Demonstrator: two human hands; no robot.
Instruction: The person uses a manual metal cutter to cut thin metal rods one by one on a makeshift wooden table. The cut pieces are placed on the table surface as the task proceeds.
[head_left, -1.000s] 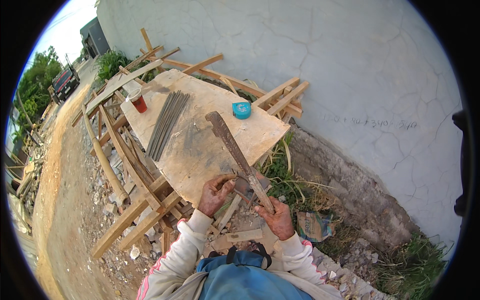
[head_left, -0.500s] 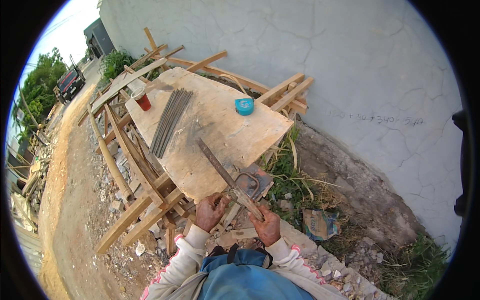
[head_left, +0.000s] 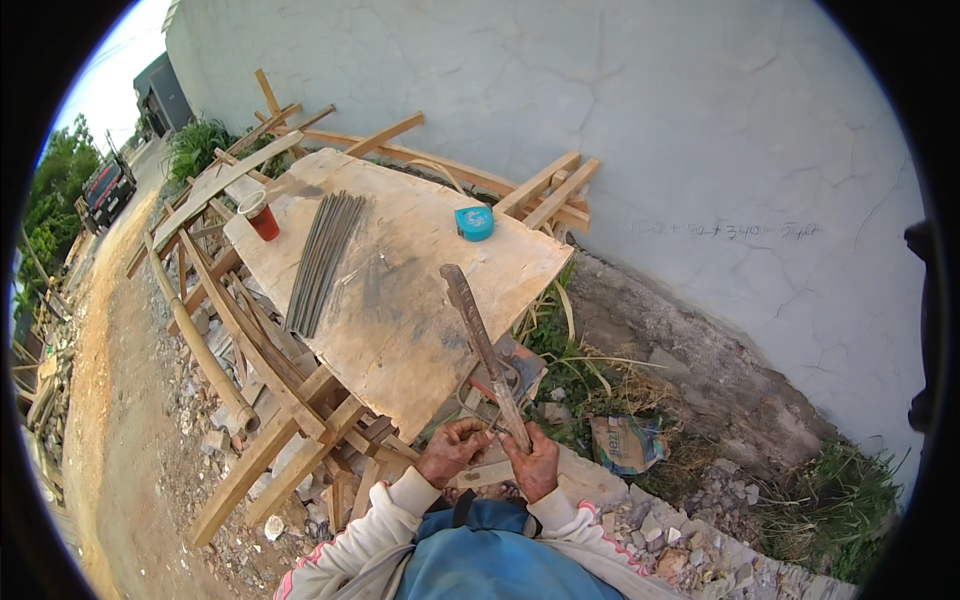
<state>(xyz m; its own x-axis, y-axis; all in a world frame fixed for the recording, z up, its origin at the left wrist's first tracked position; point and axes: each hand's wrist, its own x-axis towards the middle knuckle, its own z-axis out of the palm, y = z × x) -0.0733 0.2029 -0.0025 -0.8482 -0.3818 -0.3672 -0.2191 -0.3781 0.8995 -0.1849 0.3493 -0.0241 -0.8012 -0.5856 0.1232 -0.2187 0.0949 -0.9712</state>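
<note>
My right hand (head_left: pixel 532 462) is closed around the lower end of a long rusty bar (head_left: pixel 484 345), which slants up and to the left over the board's near right edge. Beside it, my left hand (head_left: pixel 452 452) pinches a thin bent steel rod (head_left: pixel 462 392), whose loop passes partly behind the bar. A rusty metal plate (head_left: pixel 524 366) shows behind the bar, partly hidden. On the worn plywood board (head_left: pixel 420 290) lie a bundle of straight steel rods (head_left: pixel 325 262) and a turquoise tape measure (head_left: pixel 474 223). A cup of red liquid (head_left: pixel 260 217) stands at its left edge.
Crossed timber beams (head_left: pixel 250 480) stick out under and around the board, with a bamboo pole (head_left: pixel 200 330) at the left. A cracked grey wall (head_left: pixel 700 150) rises on the right. Rubble and a crumpled sack (head_left: pixel 628 444) lie below; a truck (head_left: pixel 106 192) stands far left.
The bar has swung more upright, its far end going right and lifting. My left hand has moved right and down, nearer the right hand. The view has shifted slightly.
</note>
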